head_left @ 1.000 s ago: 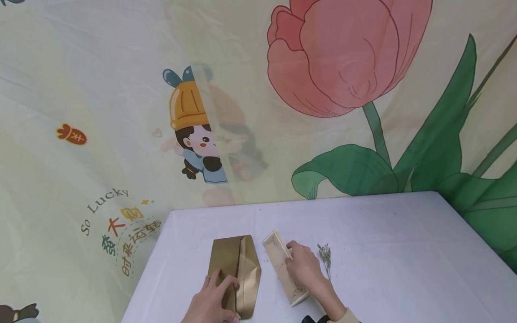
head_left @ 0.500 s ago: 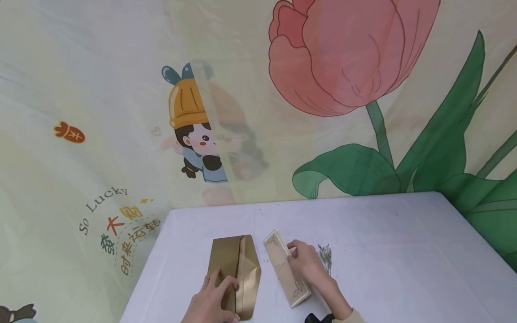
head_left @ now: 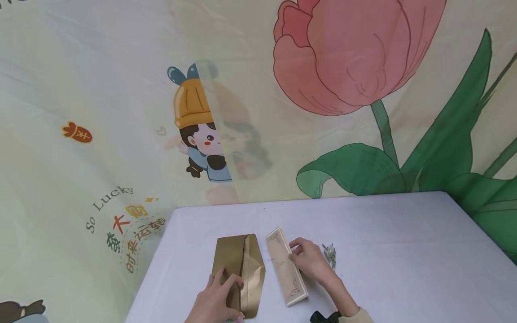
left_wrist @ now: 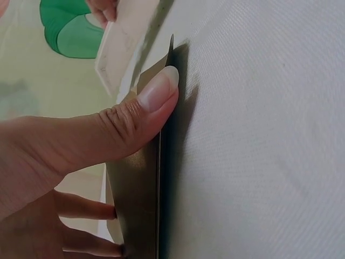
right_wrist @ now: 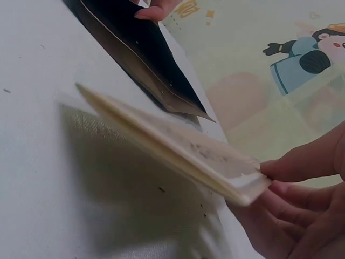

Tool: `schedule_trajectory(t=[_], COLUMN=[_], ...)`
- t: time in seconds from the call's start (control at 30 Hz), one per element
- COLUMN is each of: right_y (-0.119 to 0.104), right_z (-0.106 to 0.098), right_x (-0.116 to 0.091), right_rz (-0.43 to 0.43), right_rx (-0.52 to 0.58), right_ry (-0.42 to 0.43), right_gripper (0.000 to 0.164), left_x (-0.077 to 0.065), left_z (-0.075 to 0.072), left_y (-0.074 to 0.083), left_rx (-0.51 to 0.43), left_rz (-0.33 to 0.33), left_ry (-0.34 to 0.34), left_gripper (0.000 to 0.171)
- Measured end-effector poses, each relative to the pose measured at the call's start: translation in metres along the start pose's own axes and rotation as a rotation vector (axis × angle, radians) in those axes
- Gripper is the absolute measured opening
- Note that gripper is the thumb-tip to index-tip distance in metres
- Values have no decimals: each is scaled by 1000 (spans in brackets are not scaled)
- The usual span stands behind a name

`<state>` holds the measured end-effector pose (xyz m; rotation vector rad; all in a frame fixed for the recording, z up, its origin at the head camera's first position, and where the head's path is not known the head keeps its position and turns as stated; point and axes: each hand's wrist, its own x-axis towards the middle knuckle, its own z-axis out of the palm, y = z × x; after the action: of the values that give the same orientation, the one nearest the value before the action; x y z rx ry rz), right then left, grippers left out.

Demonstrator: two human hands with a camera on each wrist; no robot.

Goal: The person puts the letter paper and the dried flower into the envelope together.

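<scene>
In the head view, a gold envelope lies on the table with its pointed flap turned out to the right. My left hand holds it near its lower end, fingers spread on the top face. In the left wrist view the thumb is against the envelope's near edge. My right hand pinches the right long edge of a narrow cream folded card with scroll ornaments at both ends. The right wrist view shows the card tilted, its layered edge facing the camera and its shadow below.
A small sprig of dried flowers lies right of the right hand. White cloth covers the table, with small dark crumbs scattered on it. Behind the table hangs a printed curtain. A black object sits by the right sleeve.
My right fingers have shifted outward to the card's right edge, and the card's angle has changed slightly. The left hand stays on the envelope. The head view has shifted a little.
</scene>
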<state>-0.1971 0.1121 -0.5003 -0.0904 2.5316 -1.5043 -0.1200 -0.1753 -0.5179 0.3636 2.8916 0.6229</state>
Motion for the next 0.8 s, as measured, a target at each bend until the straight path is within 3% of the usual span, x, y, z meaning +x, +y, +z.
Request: schedule_trajectory(t=[0.17, 0.5, 0.8], right_y=[-4, -6, -2], right_z=[-1, 0, 1], right_x=[-3, -7, -8], right_rz=[10, 31, 49], right_rx=[78, 149, 296], right_ry=[-31, -11, -66], right_gripper=[29, 31, 36], left_x=[-1, -5, -4], left_z=[1, 0, 0], left_y=[2, 2, 2], left_rx=[-4, -18, -7], left_rz=[-8, -14, 0], left_ry=[8, 28, 27], left_gripper=[69, 73, 73])
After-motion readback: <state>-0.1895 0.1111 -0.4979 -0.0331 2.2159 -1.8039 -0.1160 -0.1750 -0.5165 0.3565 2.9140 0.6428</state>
